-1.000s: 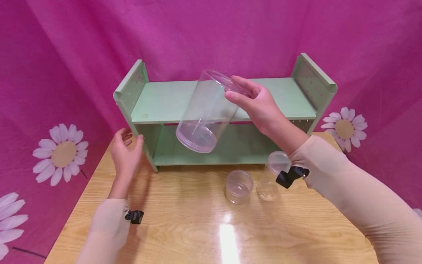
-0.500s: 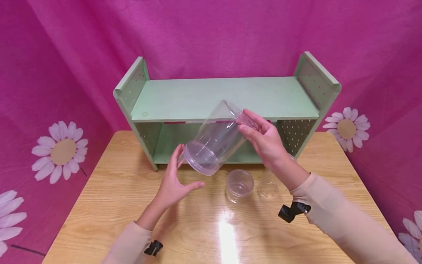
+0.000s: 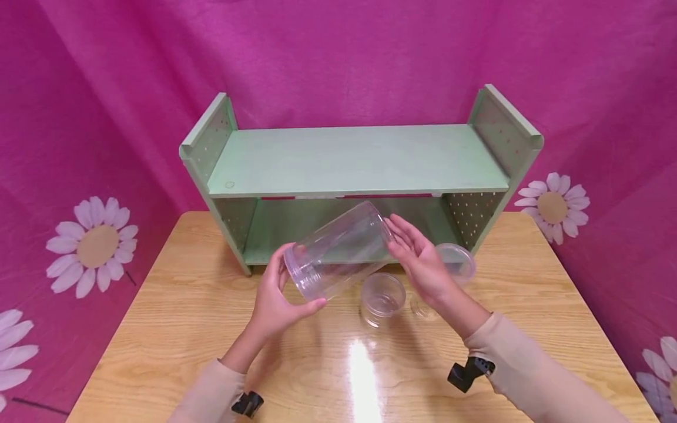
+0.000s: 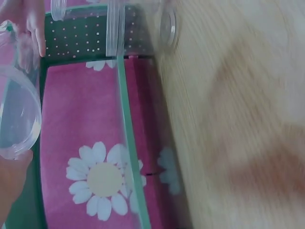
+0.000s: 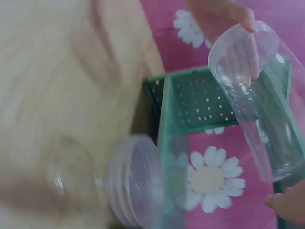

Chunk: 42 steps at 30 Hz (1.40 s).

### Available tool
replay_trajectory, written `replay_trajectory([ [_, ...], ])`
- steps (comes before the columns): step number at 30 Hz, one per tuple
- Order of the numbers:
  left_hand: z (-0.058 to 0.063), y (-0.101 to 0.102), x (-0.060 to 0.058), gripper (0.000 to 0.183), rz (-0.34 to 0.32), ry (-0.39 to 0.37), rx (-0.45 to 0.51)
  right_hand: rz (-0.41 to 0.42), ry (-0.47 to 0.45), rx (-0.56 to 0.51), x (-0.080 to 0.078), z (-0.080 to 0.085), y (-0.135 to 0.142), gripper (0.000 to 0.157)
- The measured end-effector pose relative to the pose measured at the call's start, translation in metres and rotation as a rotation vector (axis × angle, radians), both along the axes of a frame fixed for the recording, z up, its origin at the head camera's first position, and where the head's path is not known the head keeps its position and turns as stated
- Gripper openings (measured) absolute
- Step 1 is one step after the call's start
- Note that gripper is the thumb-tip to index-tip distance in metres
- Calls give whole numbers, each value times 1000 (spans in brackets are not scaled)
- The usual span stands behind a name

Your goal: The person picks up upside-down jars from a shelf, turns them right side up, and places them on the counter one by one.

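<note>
A large clear plastic jar (image 3: 341, 252) is held in the air, tilted, in front of the shelf. Its ridged, pale lid end points left and down. My left hand (image 3: 275, 302) grips that end, fingers behind it and thumb along the lower rim. My right hand (image 3: 423, 264) holds the plain end at the upper right, fingers on the far side and thumb nearer. In the right wrist view, left-hand fingers (image 5: 238, 52) show through the clear plastic. Below the held jar, a short clear jar (image 3: 383, 299) stands on the table. A taller lidded jar (image 3: 459, 259) is partly hidden by my right hand.
A green two-tier shelf (image 3: 354, 158) with perforated end panels stands at the back of the wooden table (image 3: 211, 305). Pink cloth (image 3: 338, 59) with white daisies hangs around it. Black cameras (image 3: 471, 373) are strapped to both wrists.
The jar has come down from shelf height and tipped closer to level. My left hand has moved right, from beside the shelf to the jar's lid end. My right hand has lowered with the jar.
</note>
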<state>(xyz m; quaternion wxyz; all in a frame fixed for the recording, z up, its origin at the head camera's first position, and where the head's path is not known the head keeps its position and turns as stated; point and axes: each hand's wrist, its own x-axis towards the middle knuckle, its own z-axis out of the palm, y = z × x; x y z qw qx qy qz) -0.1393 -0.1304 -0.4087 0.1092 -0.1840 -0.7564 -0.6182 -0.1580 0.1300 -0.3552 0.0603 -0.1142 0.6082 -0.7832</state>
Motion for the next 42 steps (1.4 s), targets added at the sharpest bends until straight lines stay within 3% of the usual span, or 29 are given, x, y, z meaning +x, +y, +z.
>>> replay_trajectory([
  [3, 1, -5, -1, 101, -5, 50, -69, -66, 164, 188, -3, -2, 4, 85],
  [9, 11, -9, -2, 108, -4, 157, -277, -241, 624, 683, -4, 6, 2, 109],
  [12, 19, -10, -3, 111, -8, 228, -396, -216, 793, 867, -2, 13, 0, 119],
  [16, 31, -12, -3, 112, -35, 345, -514, -110, 913, 1055, 1, 18, -1, 127],
  [20, 41, -12, -3, 113, -47, 471, -610, -29, 936, 1188, 3, 18, -2, 130],
  [24, 49, -11, 0, 113, -65, 562, -659, 1, 931, 1269, 7, 10, -5, 124],
  [28, 54, -9, 5, 114, -86, 610, -679, -22, 932, 1262, 10, 2, -8, 111],
  [31, 55, -9, 7, 114, -91, 597, -669, -56, 917, 1210, 12, -1, -9, 105],
  [34, 54, -9, 7, 116, -65, 533, -586, -96, 867, 1141, 12, -2, -9, 106],
  [38, 53, -9, 6, 118, -7, 427, -365, -153, 768, 1029, 14, -1, -11, 110],
  [42, 55, -7, 6, 117, -55, 301, -135, -173, 700, 935, 16, 0, -15, 112],
])
